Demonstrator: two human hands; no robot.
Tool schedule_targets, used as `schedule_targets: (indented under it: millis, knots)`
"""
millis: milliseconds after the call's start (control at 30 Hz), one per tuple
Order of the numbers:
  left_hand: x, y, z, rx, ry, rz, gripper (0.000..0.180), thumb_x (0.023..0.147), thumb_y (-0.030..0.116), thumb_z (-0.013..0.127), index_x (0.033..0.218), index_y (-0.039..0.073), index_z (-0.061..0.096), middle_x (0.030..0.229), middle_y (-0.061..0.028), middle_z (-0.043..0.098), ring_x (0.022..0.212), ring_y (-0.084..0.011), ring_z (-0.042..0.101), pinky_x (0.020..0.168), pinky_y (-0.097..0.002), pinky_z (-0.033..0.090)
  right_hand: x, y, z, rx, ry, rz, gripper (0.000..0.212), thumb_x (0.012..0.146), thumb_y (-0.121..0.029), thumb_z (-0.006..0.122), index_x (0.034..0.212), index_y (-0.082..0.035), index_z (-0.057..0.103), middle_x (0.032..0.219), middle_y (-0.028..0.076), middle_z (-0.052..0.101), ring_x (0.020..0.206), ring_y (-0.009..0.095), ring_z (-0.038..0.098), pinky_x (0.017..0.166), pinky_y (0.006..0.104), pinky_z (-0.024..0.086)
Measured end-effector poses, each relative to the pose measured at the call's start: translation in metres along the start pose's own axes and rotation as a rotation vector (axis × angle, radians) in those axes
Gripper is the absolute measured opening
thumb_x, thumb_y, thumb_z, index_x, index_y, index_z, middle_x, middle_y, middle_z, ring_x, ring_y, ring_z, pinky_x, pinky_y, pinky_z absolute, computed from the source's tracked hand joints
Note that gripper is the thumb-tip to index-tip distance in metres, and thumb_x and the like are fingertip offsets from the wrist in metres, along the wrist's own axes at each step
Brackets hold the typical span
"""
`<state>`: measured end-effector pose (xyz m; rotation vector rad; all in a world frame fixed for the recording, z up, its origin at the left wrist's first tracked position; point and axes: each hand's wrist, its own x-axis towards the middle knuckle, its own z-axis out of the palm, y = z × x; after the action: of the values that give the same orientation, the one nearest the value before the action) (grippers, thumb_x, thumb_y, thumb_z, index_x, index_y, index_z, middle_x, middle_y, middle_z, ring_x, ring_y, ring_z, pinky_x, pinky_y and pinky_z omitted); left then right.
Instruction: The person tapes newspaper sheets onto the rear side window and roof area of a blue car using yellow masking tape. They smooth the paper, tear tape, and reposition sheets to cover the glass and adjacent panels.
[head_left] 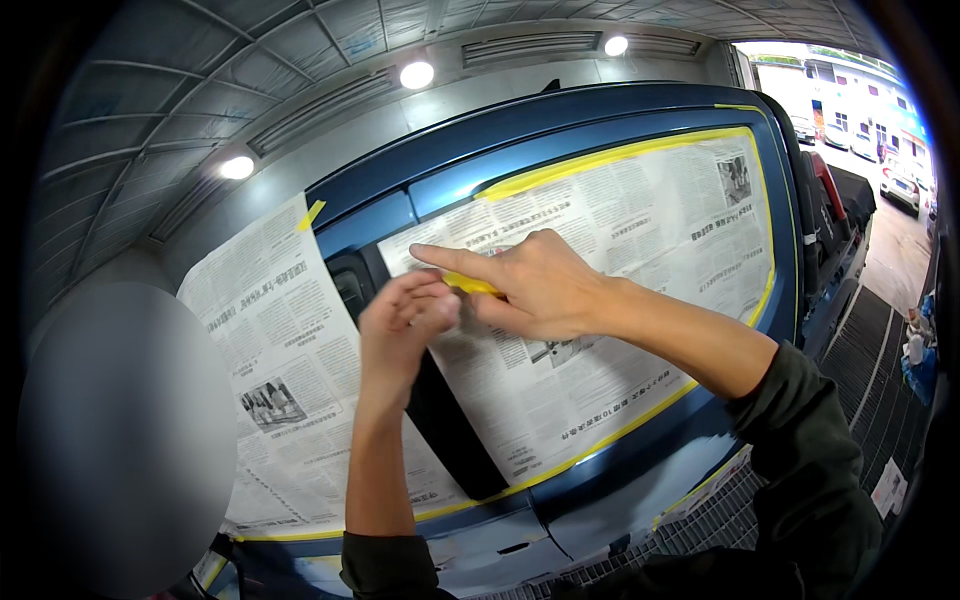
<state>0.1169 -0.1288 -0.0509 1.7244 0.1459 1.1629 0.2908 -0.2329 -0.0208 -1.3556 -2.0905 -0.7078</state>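
My right hand (pixel 545 290) is in front of newspaper sheeting (pixel 620 230) on a blue vehicle's side window. Its index finger points left, and a piece of yellow masking tape (pixel 472 284) sits between that finger and the thumb. Close by, my left hand (pixel 408 320) is raised with its fingers curled, slightly blurred. It is beside the tape's left end; whatever it may pinch is hidden. A second newspaper sheet (pixel 290 350) hangs left of a dark pillar (pixel 455 430). Yellow tape (pixel 630 152) runs along the window's edges over the right sheet.
The blue vehicle body (pixel 440 125) fills the middle. A large grey oval (pixel 130 440) covers the lower left. Floor grating (pixel 700 525) runs below, with a blue bag (pixel 918 372) at the right. Ceiling lamps (pixel 416 75) shine above. Parked cars (pixel 898 185) stand outside the opening.
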Motion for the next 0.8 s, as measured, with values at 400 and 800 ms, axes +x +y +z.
schedule_targets:
  millis: [400,800]
  knots:
    - [0.000,-0.002,-0.023,0.101,0.016,-0.031,0.011,0.094,0.008,0.063,0.093,-0.003,0.066,0.080,-0.0088,0.069,0.072,-0.0133,0.067,0.069,-0.0233,0.054,0.007,-0.007,0.004,-0.018,-0.014,-0.208,0.050,0.092,-0.025,0.053,0.138,-0.004,0.047,0.051,0.004,0.056,0.038,0.019,0.053,0.043,0.0321,0.044]
    - [-0.016,-0.010,0.013,0.913,0.155,0.652,0.029,0.083,0.007,0.074,0.110,0.002,0.066,0.110,-0.0130,0.066,0.100,-0.0254,0.065,0.085,-0.0344,0.053,-0.060,-0.020,0.004,-0.040,0.153,-0.127,0.046,0.090,-0.017,0.060,0.135,-0.012,0.052,0.051,0.001,0.054,0.040,0.018,0.053,0.039,0.0314,0.042]
